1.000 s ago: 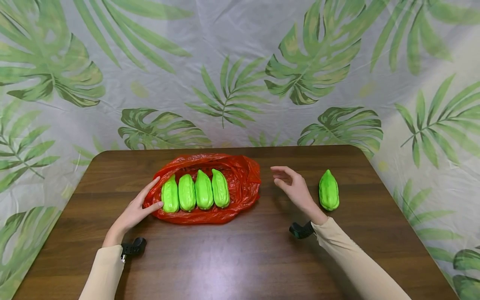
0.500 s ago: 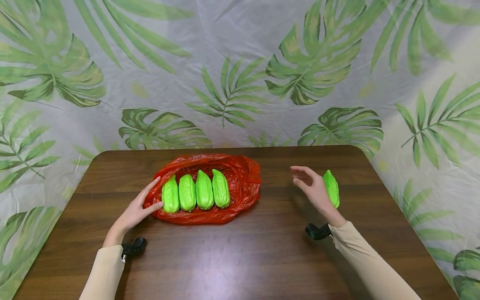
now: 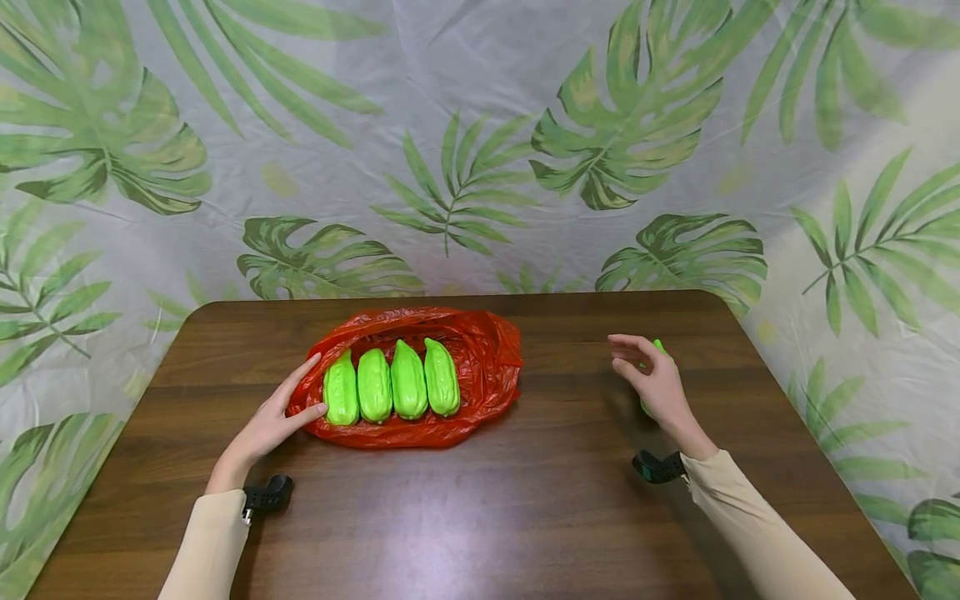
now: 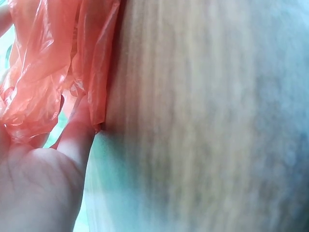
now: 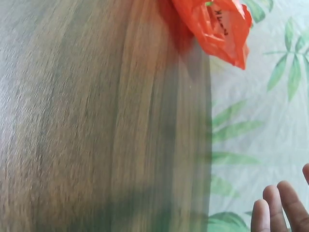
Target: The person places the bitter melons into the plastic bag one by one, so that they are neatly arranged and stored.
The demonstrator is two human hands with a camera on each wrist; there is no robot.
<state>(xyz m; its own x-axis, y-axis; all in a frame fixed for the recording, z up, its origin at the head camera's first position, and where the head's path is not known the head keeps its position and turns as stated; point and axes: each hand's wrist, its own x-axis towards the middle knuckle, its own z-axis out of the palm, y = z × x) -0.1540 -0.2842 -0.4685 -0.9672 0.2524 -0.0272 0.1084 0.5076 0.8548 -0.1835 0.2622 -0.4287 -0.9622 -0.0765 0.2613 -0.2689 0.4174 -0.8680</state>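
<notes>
A red plastic bag [image 3: 491, 358] lies spread wide on the table, mouth facing up. Several bright green, ribbed, gourd-like fruits [image 3: 408, 379] sit side by side inside it. My left hand [image 3: 262, 429] holds the bag's left rim, thumb on the inner side beside the leftmost fruit; in the left wrist view the red film [image 4: 38, 63] hangs over the fingers. To the right, my right hand [image 3: 660, 387] hovers with relaxed, slightly bent fingers over another green fruit [image 3: 658, 344], mostly hidden behind it. Only some fingertips [image 5: 260, 215] show in the right wrist view.
The brown wooden table [image 3: 450, 517] has rounded far corners. Behind it hangs a pale cloth [image 3: 480, 167] printed with green leaves. Black cameras sit on both wrists, one at the left wrist [image 3: 268, 493] and one at the right wrist [image 3: 657, 467].
My right hand has moved rightward from beside the bag to over the lone green fruit, now covering most of it. The left hand, bag and fruits inside have stayed put.
</notes>
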